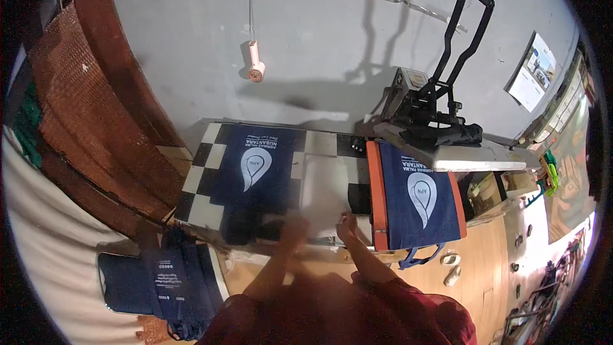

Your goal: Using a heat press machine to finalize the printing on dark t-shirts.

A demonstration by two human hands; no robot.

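A white sheet [324, 189], blurred, lies or hovers over the black-and-white checkered tabletop [201, 191] in front of me. At its near right edge my right hand [347, 227] has curled fingers and appears to pinch it. My left hand [293, 230] is at the near left edge of the sheet, too blurred to show its grip. To the left, a navy fabric bag [258, 143] with a white drop-shaped logo and lettering lies flat. Another navy bag [397, 211] with the same print rests on the orange-edged lower plate [378, 201] of a heat press, right of my hand.
The heat press's upper plate [483, 159], with a tall black handle [448, 40], overhangs the right bag's far end. A pink hair dryer [255, 62] hangs on the wall. More navy bags [184, 282] are piled at lower left. Pale shoes [452, 275] lie on the floor at right.
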